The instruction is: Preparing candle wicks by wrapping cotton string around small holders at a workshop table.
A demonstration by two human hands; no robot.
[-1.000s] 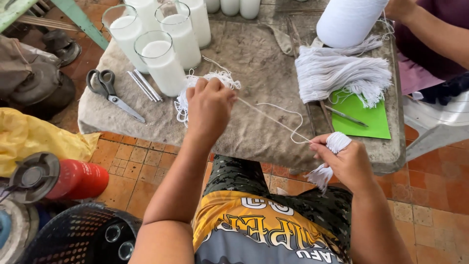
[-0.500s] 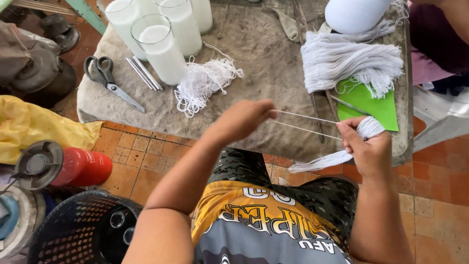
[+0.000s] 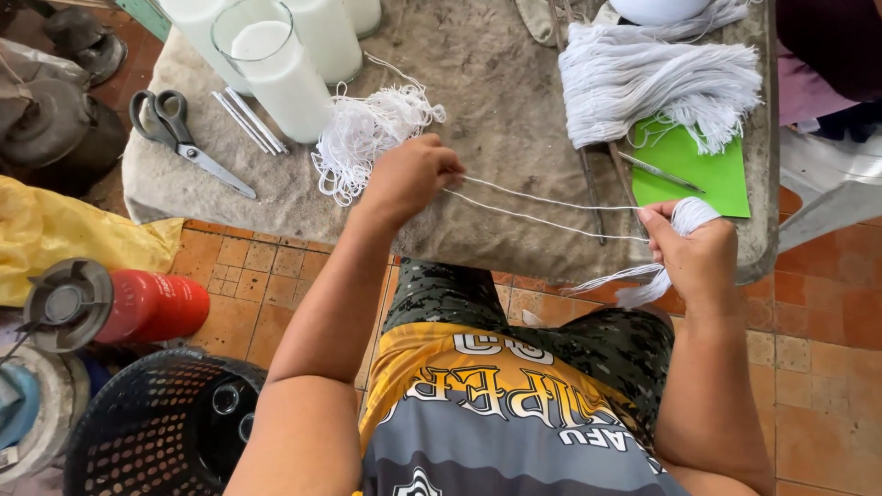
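My left hand pinches two white strings that run taut across to my right hand. My right hand is closed around a bundle of white strings, whose loose ends hang below the fist. A tangled pile of white string lies on the table just left of my left hand. A thick sheaf of cut white strings rests at the table's far right, partly over a green card.
Glass jars of white wax stand at the back left of the cloth-covered table. Scissors and thin metal rods lie beside them. A red canister and black basket sit on the tiled floor. Another person sits at far right.
My left hand has come back from the string pile and then moved a little toward the table, drawing two strings taut. My right hand keeps its bundle.
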